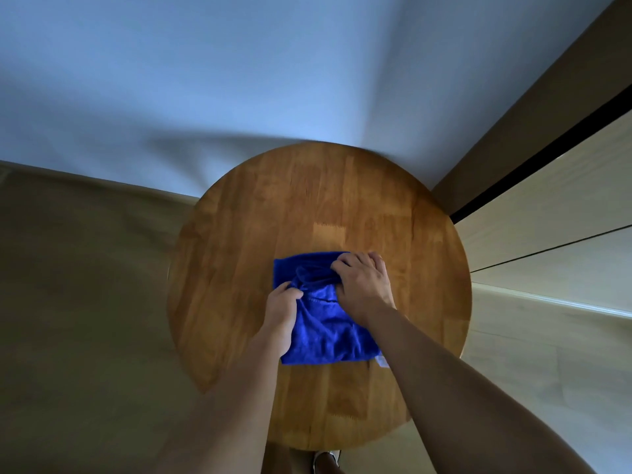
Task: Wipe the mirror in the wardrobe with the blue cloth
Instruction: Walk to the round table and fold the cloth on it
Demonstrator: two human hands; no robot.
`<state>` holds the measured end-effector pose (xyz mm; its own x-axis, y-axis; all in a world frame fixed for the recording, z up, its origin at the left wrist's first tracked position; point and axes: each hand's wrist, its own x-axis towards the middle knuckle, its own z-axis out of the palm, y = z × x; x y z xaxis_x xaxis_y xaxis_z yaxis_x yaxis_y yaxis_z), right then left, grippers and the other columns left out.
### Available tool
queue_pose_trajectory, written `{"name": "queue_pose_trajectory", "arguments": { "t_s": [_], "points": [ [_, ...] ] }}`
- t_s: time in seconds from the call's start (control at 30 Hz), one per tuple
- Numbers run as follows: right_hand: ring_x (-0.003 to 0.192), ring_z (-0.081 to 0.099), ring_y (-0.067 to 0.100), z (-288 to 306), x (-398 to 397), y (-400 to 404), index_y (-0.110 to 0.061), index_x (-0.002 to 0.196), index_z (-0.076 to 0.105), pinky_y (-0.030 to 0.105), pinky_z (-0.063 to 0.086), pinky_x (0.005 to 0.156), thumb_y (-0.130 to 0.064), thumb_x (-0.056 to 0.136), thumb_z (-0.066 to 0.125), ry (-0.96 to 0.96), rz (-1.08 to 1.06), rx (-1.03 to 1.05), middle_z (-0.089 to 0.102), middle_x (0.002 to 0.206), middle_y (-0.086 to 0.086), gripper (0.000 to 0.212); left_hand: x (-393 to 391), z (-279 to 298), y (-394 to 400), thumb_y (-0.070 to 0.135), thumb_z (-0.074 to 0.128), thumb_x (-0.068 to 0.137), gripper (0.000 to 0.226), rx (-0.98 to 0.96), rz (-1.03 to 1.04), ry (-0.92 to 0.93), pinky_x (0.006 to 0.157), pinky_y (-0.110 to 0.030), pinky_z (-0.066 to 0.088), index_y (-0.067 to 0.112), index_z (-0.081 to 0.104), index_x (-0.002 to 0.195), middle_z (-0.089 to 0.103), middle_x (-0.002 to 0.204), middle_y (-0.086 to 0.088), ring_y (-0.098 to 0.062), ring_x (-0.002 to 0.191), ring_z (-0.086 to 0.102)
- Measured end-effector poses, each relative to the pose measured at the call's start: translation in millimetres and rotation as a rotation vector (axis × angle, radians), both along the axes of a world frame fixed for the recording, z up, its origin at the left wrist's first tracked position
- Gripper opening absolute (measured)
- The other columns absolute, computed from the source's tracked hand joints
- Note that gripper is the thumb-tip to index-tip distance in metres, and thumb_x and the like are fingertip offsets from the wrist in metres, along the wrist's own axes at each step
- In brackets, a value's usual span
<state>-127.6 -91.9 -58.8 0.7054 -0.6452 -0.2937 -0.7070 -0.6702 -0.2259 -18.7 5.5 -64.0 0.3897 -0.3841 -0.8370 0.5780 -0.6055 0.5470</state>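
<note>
A blue cloth [321,323] lies bunched on a round wooden table [266,217], near its middle. My left hand [282,313] grips the cloth's left side with curled fingers. My right hand [364,285] grips the gathered folds at the cloth's upper right. A small white tag sticks out at the cloth's lower right corner. No mirror or wardrobe interior shows in this view.
A white wall [239,80] rises behind the table. Pale wooden panels with a dark gap [547,213] stand to the right. Brownish floor [78,285] spreads to the left. A foot [325,461] shows below the table's near edge.
</note>
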Motion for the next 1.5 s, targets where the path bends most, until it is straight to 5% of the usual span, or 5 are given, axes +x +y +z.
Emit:
{"name": "queue_pose_trajectory", "arguments": {
  "t_s": [0.4,0.77,1.07,1.27,1.5],
  "points": [
    [0.121,0.047,0.028,-25.2,-29.6,24.7,-0.011,0.14,0.031,0.044,0.041,0.098,-0.049,0.095,0.039,0.126,-0.876,0.327,0.046,0.136,0.008,0.06,-5.8,-25.8,12.9,0.035,0.06,0.087,0.067,0.337,-0.123,-0.522,0.103,-0.049,0.04,0.017,0.029,0.144,0.038,0.142,-0.008,-0.028,0.128,0.039],
    [0.1,0.055,0.019,-20.4,-28.5,27.7,-0.018,0.12,0.053,0.039,0.048,0.091,-0.012,0.088,0.048,0.056,-0.778,0.275,0.057,0.119,0.0,0.033,5.0,-25.1,11.6,0.015,0.061,0.087,0.063,0.268,-0.342,-0.57,0.096,-0.044,0.048,0.014,0.029,0.142,0.04,0.137,-0.008,-0.026,0.118,0.048],
    [0.124,0.044,0.024,-19.7,-11.5,13.4,-0.024,0.146,0.032,0.042,0.037,0.103,-0.049,0.097,0.035,-0.081,-0.912,0.477,0.047,0.138,0.004,0.055,12.0,-9.6,-13.3,0.081,0.054,0.064,0.083,0.057,0.05,0.18,0.105,-0.045,0.039,0.018,0.057,0.118,0.06,0.121,-0.001,-0.023,0.115,0.055],
    [0.14,0.025,0.025,-6.1,-0.9,-1.7,-0.028,0.151,0.02,0.043,0.021,0.114,-0.041,0.102,0.023,-0.1,-0.812,0.478,0.029,0.154,-0.001,0.051,16.4,3.2,-27.3,0.019,0.059,0.089,0.019,0.065,-0.255,-0.065,0.082,-0.035,0.05,0.011,0.059,0.106,0.064,0.109,-0.011,-0.025,0.094,0.061],
    [0.136,0.032,0.019,12.9,9.6,-8.6,-0.028,0.152,0.02,0.04,0.012,0.116,-0.01,0.092,0.031,-0.136,-0.745,0.52,0.038,0.15,-0.003,0.062,8.3,29.2,-28.9,0.001,0.03,0.092,0.041,0.091,-0.346,-0.025,0.085,-0.037,0.051,0.017,0.068,0.098,0.068,0.093,-0.009,-0.025,0.089,0.063]
  ]
}}
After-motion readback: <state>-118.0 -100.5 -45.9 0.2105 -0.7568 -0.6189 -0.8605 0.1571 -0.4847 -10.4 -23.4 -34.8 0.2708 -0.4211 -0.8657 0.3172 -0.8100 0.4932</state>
